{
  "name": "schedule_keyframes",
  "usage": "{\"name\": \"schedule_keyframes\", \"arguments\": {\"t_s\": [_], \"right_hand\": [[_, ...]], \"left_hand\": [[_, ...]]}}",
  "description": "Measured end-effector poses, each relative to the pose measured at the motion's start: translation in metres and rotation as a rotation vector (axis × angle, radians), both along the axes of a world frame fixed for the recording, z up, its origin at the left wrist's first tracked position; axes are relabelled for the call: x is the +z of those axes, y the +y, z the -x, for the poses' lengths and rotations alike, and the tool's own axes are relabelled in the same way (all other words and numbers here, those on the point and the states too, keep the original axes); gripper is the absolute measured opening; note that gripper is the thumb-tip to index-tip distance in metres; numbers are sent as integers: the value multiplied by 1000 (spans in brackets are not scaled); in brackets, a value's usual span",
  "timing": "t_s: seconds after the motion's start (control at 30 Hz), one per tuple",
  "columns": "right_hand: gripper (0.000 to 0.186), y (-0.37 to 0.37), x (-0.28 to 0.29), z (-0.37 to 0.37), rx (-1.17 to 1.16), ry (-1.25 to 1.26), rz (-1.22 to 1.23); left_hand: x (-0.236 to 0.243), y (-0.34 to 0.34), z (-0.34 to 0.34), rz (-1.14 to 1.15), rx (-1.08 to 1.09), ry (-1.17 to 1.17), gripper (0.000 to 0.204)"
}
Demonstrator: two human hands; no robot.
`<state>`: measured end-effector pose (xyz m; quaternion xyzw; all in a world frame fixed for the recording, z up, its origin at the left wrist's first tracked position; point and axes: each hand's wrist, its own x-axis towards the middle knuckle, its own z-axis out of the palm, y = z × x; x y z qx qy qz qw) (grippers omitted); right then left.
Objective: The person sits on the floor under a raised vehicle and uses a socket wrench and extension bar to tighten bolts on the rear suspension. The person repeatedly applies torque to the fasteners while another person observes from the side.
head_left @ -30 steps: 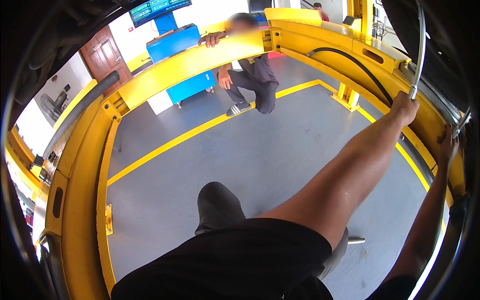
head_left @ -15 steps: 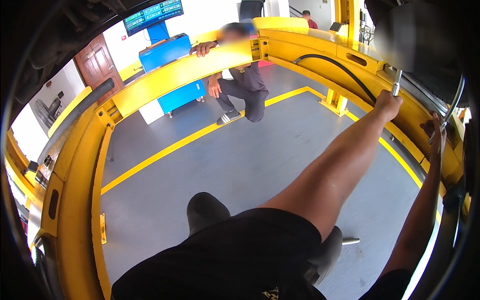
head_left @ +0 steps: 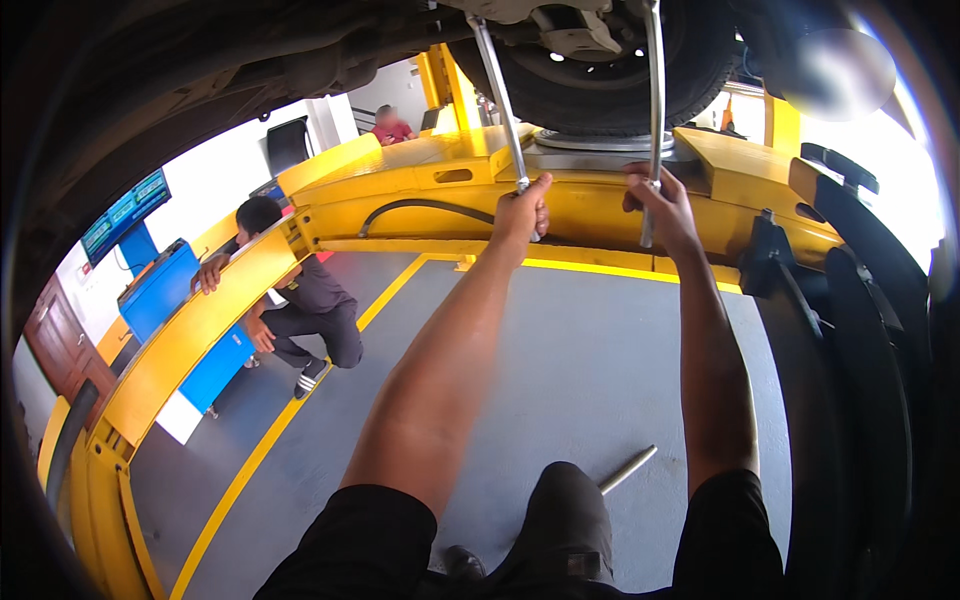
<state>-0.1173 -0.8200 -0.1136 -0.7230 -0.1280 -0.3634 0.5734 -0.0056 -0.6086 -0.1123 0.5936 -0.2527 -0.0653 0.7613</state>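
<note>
My left hand (head_left: 523,210) is closed around the lower end of a long silver metal bar (head_left: 495,80) that runs up to the dark vehicle underside (head_left: 340,50). A second silver bar (head_left: 655,90) stands upright to its right, with my right hand (head_left: 660,200) gripping it near the bottom. Behind the upper parts of both bars is a tyre (head_left: 680,90) over a round metal plate (head_left: 600,141) on the yellow lift beam (head_left: 390,175). Where the bars' top ends meet the car is cropped or too dark to tell.
A co-worker (head_left: 320,320) squats left, a hand on the yellow crossbeam (head_left: 160,370). Another person (head_left: 390,128) is farther back. A blue cabinet (head_left: 160,290), black lift parts (head_left: 840,340) at right, and a metal rod (head_left: 628,470) on the grey floor (head_left: 590,370) surround me.
My view has swung right and upward, bringing the tyre and the bars' upper lengths into view. The co-worker now appears farther left. Both my hands still hold the bars.
</note>
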Motion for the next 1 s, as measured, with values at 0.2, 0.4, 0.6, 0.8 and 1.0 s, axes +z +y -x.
{"name": "schedule_keyframes", "arguments": {"t_s": [0.2, 0.4, 0.6, 0.8, 1.0], "right_hand": [[57, -16, -19, -13, -53, 28, -9], [23, 5, -3, -31, -695, 33, -68], [23, -11, -9, -41, -1295, -359, 447], [30, -19, -14, -56, -1255, -236, 361], [37, -48, -32, -88, -1352, -227, 356]], "left_hand": [[-7, 1, -4, -5, 0, -34, 39], [-4, 0, -5, -36, 58, -10, 37], [-2, -2, -4, -36, 81, -26, 31], [-3, -4, 1, -62, 81, 12, 31], [-9, -9, 1, -129, 189, -39, 38]]}}
